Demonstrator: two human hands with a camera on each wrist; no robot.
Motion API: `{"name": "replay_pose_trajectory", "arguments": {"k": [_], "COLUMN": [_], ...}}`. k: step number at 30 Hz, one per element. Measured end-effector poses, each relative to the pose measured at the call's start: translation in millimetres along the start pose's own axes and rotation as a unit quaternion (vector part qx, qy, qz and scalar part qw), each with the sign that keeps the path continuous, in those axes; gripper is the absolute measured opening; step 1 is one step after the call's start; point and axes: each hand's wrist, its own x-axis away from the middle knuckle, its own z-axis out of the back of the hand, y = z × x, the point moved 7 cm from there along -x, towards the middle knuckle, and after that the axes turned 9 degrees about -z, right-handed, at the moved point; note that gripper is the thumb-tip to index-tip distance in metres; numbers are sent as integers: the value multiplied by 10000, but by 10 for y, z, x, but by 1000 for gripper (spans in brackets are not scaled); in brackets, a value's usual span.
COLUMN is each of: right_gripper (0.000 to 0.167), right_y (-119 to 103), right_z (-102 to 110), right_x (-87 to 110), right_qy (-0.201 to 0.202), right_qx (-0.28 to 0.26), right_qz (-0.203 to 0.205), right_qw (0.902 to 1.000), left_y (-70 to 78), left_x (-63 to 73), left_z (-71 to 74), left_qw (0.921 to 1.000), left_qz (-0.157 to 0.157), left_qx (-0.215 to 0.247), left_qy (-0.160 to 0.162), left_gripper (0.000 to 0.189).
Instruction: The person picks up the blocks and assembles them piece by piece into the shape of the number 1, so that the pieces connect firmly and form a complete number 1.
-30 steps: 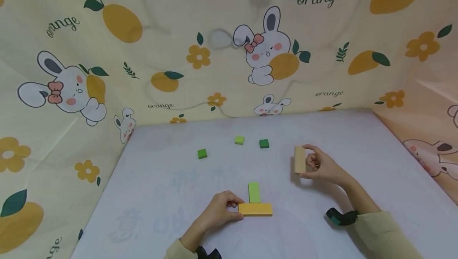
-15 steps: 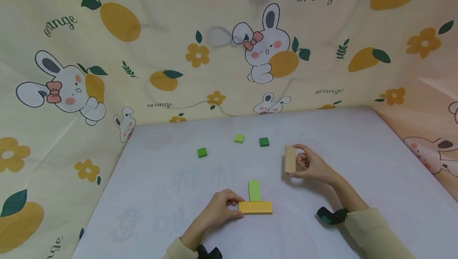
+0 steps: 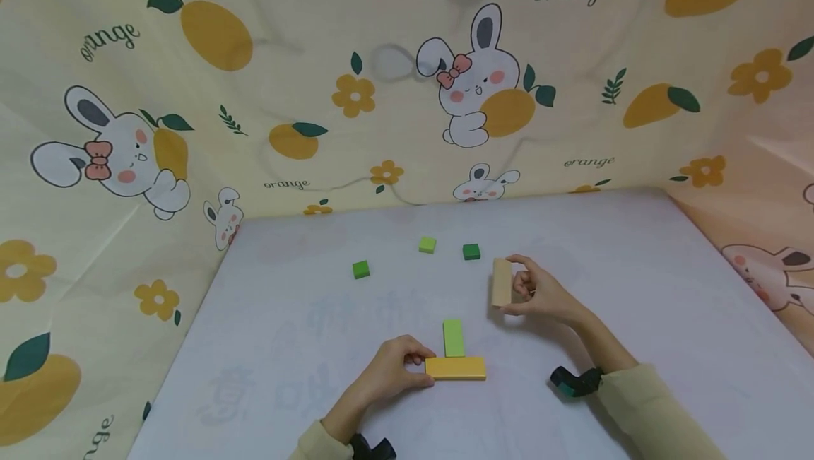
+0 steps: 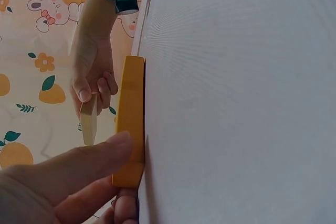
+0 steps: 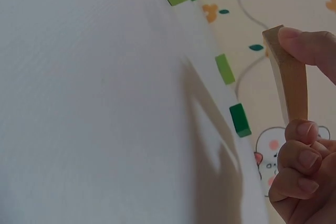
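My left hand (image 3: pixel 396 369) pinches the left end of a yellow rectangular block (image 3: pixel 455 369) lying lengthwise on the table; the left wrist view shows the thumb on the yellow block (image 4: pixel 131 103). Against its far side, near the middle, lies a light green rectangular block (image 3: pixel 453 338), pointing away from me. My right hand (image 3: pixel 540 292) holds a plain wooden block (image 3: pixel 502 282) by its two ends, between thumb and fingers, to the right of the green block. In the right wrist view the wooden block (image 5: pixel 292 77) is raised off the table, its shadow falling on the surface.
Three small blocks lie farther back on the white table (image 3: pixel 286 319): a mid-green one (image 3: pixel 361 269), a light green one (image 3: pixel 427 244) and a dark green one (image 3: pixel 471 251). A patterned cloth (image 3: pixel 381 15) rises along the back and sides.
My right hand has moved left with the wooden block, closer to the light green rectangular block. The left hand stays on the yellow block, which has not moved.
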Motion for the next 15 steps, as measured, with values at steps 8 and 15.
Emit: {"name": "replay_pose_trajectory", "arguments": {"k": [8,15], "right_gripper": [86,86], "right_y": [-66,-140], "right_z": [-96,-178], "right_x": [-62,-133], "right_qy": [-26,-62], "right_qx": [60,52], "right_qz": [92,98], "right_qw": [9999,9999], "left_y": [-6,-6], "left_x": [5,0], "left_z": [2,3], "left_qw": [10000,10000], "left_qz": [24,-17], "left_qx": [43,21], "left_qy": [-7,-15], "left_gripper": [31,30]}}
